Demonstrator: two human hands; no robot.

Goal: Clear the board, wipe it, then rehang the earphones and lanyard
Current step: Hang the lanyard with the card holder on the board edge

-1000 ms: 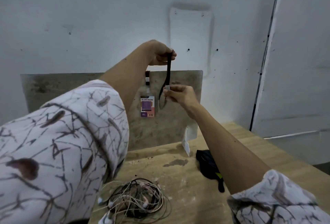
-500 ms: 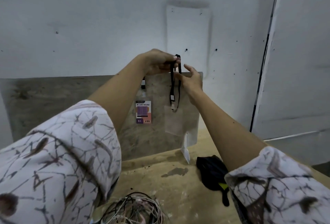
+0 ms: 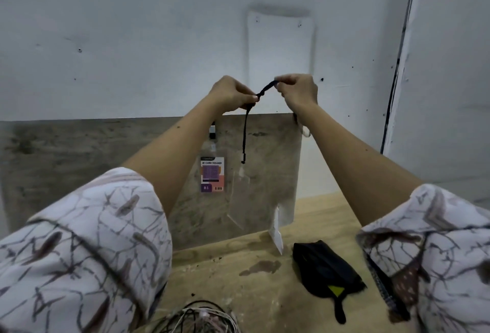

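Both hands are raised above the top edge of the grey-brown board (image 3: 273, 152), which leans against the white wall. My left hand (image 3: 230, 94) and my right hand (image 3: 298, 91) each pinch the black lanyard strap (image 3: 265, 90), stretching a short span between them. One end of the strap hangs down in front of the board to a clip and a clear card sleeve (image 3: 242, 176). A printed ID card holder (image 3: 212, 173) hangs on the board left of it. A tangle of earphones (image 3: 201, 318) lies on the wooden table at the bottom edge.
A black cloth pouch (image 3: 326, 271) lies on the wooden table (image 3: 265, 293) to the right. A white bracket (image 3: 275, 234) stands at the board's foot. A white door or panel (image 3: 445, 80) closes off the right side.
Both hands rose above the board's top edge. My right hand moved up from the clip to the strap and now pinches it, spreading the strap sideways between both hands.
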